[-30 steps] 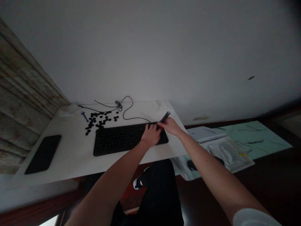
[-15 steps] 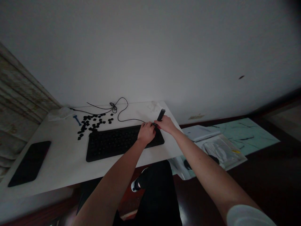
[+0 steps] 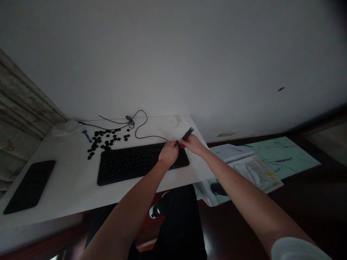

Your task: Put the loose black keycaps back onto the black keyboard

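The black keyboard (image 3: pixel 130 164) lies on the white table (image 3: pixel 73 189), set slightly askew, its right part beneath and beside both hands. The left hand (image 3: pixel 168 153) rests over the right part of the keyboard, fingers bent at its far edge; whether those fingers grasp anything cannot be told. The right hand (image 3: pixel 193 143) grasps a dark slender tool (image 3: pixel 188 133) between thumb and fingers, the tool tilted, its far end pointing up and to the right. The fingertips of both hands meet or nearly meet; the exact contact is too small to tell.

A thin black cable (image 3: pixel 153 136) runs from the keyboard's far edge to a bundled knot near the wall (image 3: pixel 173 65). Loose black keycaps (image 3: pixel 107 143) lie scattered beyond the keyboard's left part. A blue tool (image 3: pixel 87 135) lies just left of them, with a crumpled clear plastic bag (image 3: pixel 66 128) near the table's far left corner. A flat black rectangular object (image 3: pixel 31 186) lies at the left, well apart from the hands.
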`<state>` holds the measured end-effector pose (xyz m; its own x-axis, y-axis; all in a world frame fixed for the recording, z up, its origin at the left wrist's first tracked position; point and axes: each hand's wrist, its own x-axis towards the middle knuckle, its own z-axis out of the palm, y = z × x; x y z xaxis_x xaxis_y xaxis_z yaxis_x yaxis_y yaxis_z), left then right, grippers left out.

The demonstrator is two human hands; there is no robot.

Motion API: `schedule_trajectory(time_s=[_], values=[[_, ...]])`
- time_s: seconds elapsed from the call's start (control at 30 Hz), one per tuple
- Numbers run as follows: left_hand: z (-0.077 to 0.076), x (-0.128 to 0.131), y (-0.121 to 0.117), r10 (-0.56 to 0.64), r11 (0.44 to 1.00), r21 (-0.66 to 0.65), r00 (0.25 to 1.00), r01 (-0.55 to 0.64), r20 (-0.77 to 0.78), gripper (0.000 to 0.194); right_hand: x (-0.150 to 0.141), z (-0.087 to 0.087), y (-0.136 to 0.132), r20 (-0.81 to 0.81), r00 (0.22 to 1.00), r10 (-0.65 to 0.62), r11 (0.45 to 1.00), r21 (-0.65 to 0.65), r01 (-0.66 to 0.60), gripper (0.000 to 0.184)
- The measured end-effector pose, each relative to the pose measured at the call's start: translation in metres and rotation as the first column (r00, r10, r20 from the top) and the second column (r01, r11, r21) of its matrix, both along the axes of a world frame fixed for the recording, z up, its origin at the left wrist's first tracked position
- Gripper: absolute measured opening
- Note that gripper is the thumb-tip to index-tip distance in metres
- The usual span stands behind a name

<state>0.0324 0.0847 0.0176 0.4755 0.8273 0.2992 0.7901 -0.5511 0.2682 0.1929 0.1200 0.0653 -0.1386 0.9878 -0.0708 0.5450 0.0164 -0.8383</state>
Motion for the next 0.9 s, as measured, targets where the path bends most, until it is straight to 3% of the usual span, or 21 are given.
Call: schedule_trajectory(time_s=[0.23,0.3,0.4,0.47,0.57,0.67,0.73,0.83,0.9], values=[[-0.005,0.003,0.001,-0.013,1.0,-0.001,1.0,0.013,-0.023,0.025,0.004,-0.014,-0.003,-0.2,0.979,-0.049,0.998,-0.049,0.039,0.042],[-0.005,0.003,0.001,-0.008,1.0,-0.005,1.0,0.008,-0.029,0.026,-0.001,-0.013,-0.006,-0.102,0.992,-0.072,0.997,-0.017,0.071,0.035],[-0.004,0.003,0.001,-0.013,1.0,-0.008,0.999,0.013,-0.039,0.025,-0.009,-0.011,-0.01,0.162,0.98,-0.115,0.986,0.137,0.093,0.021],[-0.003,0.003,0.0,-0.015,1.0,-0.002,0.999,0.015,-0.045,0.026,-0.01,-0.009,-0.008,0.231,0.968,-0.101,0.983,0.173,0.061,0.014],[-0.003,0.003,-0.001,0.003,1.0,0.023,0.999,-0.002,-0.052,0.028,-0.006,-0.005,0.005,0.055,0.998,0.01,1.0,-0.009,-0.01,0.017],[-0.003,0.002,-0.001,0.021,0.999,0.033,0.997,-0.019,-0.069,0.027,-0.002,-0.001,0.017,-0.14,0.99,0.023,0.985,-0.163,-0.046,0.022],[-0.003,0.002,-0.001,0.021,0.999,0.028,0.997,-0.019,-0.08,0.026,-0.003,-0.001,0.017,-0.096,0.994,0.045,0.991,-0.118,-0.057,0.021],[-0.002,0.002,-0.002,0.031,0.999,0.017,0.996,-0.029,-0.082,0.027,-0.005,-0.004,0.006,0.098,0.992,0.077,0.993,0.079,-0.085,0.021],[-0.002,0.002,-0.003,0.033,0.999,0.017,0.996,-0.031,-0.086,0.027,-0.004,-0.009,-0.004,0.099,0.994,0.047,0.984,0.167,-0.063,0.028]])
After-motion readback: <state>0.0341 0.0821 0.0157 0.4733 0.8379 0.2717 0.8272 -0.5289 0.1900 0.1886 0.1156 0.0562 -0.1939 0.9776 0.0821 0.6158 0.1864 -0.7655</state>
